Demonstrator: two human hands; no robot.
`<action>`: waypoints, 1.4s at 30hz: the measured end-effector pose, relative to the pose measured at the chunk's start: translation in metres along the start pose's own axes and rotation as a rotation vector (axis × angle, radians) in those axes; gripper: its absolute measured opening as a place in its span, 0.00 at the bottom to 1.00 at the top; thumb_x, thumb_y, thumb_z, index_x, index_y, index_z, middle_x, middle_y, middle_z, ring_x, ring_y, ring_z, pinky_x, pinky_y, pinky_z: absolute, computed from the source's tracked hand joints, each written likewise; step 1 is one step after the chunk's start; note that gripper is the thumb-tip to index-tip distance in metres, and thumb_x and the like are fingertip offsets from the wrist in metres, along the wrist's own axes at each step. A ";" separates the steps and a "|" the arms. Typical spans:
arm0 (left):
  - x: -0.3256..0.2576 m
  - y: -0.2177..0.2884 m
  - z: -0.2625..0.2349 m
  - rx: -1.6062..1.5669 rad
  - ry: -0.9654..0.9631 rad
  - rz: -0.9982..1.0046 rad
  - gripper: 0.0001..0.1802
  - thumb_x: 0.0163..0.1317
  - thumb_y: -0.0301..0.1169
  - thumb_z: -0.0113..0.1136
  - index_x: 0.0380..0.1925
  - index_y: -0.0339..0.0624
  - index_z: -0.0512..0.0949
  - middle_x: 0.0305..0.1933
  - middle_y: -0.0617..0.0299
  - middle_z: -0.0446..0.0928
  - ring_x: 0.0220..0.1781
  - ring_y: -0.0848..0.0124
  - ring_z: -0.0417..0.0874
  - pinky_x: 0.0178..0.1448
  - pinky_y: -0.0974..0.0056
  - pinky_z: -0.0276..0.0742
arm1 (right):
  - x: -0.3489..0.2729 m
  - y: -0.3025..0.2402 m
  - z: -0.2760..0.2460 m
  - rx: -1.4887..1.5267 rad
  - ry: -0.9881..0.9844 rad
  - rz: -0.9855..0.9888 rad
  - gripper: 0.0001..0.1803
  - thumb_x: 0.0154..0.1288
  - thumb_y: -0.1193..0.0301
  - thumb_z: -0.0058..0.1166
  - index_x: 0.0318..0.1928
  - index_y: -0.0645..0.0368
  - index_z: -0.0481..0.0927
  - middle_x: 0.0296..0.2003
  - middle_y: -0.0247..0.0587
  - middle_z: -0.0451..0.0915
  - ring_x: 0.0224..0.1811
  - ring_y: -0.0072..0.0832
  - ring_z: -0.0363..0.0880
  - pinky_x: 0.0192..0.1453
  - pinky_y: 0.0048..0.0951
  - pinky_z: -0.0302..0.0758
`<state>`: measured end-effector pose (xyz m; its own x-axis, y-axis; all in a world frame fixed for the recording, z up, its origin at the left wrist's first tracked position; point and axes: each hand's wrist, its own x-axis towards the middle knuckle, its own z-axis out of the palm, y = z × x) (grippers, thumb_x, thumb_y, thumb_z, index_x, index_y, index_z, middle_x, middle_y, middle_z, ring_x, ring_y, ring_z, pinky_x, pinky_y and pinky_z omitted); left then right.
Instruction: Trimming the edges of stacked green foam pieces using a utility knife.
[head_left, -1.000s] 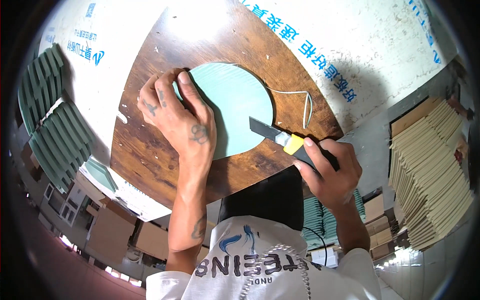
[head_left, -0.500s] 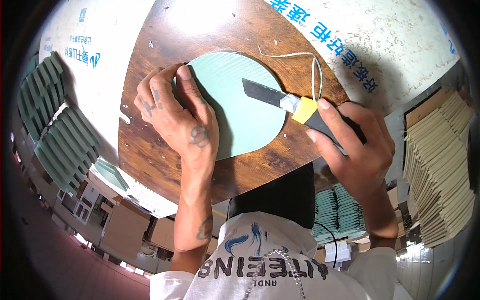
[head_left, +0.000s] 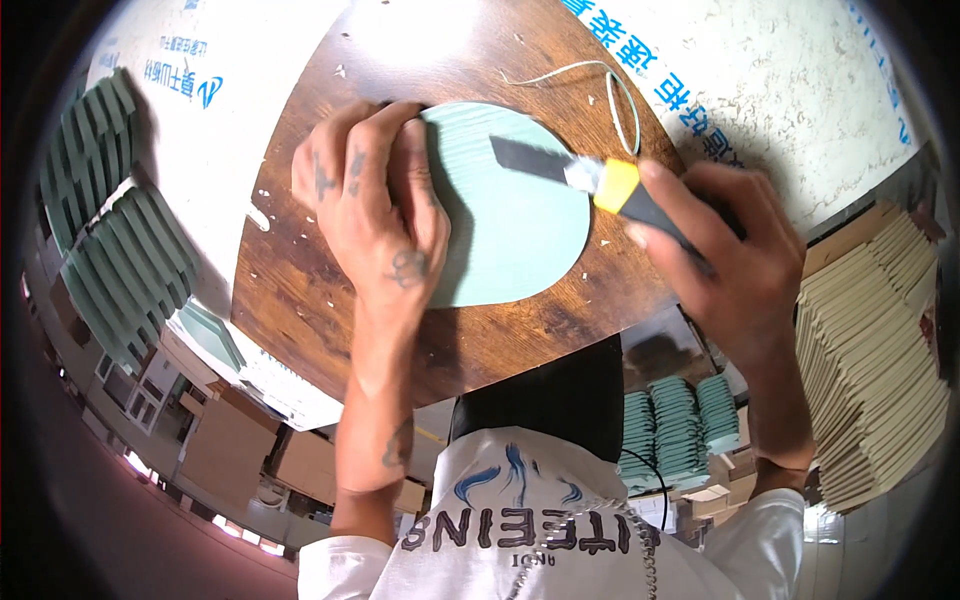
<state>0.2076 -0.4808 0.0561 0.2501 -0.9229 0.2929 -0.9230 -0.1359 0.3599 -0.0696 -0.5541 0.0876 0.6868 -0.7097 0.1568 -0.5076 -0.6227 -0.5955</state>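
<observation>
A pale green disc (head_left: pixel 515 220) with a faintly ridged surface and a slightly uneven rim lies on a brown wood-grain board (head_left: pixel 300 265). My left hand (head_left: pixel 375 205) grips its left edge, fingers curled round the rim with their tips hidden. In my right hand (head_left: pixel 735 245) is a utility knife (head_left: pixel 617 187) with a black and yellow handle. Its wide dark blade, blurred by motion, extends over the disc's right half; whether it touches the surface I cannot tell. A thin pale strip (head_left: pixel 608 68) curls on the board beyond the knife.
Small pale scraps dot the board, which rests on white printed sheeting (head_left: pixel 800 90). Stacked green pieces (head_left: pixel 130 270) stand at the left, more green stacks (head_left: pixel 675 430) below the board's near edge. A tall cream-coloured stack (head_left: pixel 870 360) is at the right.
The disc and my left hand have shifted slightly right and away from me. My right hand has moved up and right with the knife. The pale strip's loop has shifted up.
</observation>
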 end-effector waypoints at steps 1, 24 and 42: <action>0.009 -0.009 0.000 -0.102 -0.068 0.110 0.08 0.69 0.30 0.64 0.46 0.43 0.84 0.49 0.54 0.79 0.53 0.60 0.77 0.63 0.51 0.66 | -0.008 -0.004 0.004 0.009 0.019 0.036 0.27 0.53 0.71 0.76 0.56 0.50 0.87 0.39 0.36 0.82 0.37 0.30 0.82 0.35 0.31 0.83; -0.016 0.019 0.000 0.060 0.031 -0.400 0.21 0.77 0.32 0.53 0.64 0.31 0.73 0.52 0.43 0.71 0.54 0.54 0.70 0.58 0.47 0.68 | 0.018 0.000 0.002 0.004 -0.086 0.006 0.27 0.57 0.65 0.76 0.59 0.53 0.87 0.40 0.41 0.81 0.35 0.32 0.82 0.34 0.35 0.83; -0.012 0.016 0.007 -0.206 0.367 -0.414 0.11 0.63 0.15 0.57 0.45 0.32 0.73 0.43 0.49 0.76 0.44 0.54 0.75 0.51 0.53 0.71 | 0.129 0.006 0.016 0.012 -0.241 -0.337 0.26 0.49 0.73 0.78 0.53 0.57 0.89 0.35 0.42 0.82 0.33 0.32 0.83 0.34 0.32 0.80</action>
<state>0.1876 -0.4744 0.0522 0.6960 -0.6182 0.3653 -0.6605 -0.3517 0.6633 0.0245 -0.6440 0.0917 0.9164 -0.3686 0.1560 -0.2285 -0.8019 -0.5520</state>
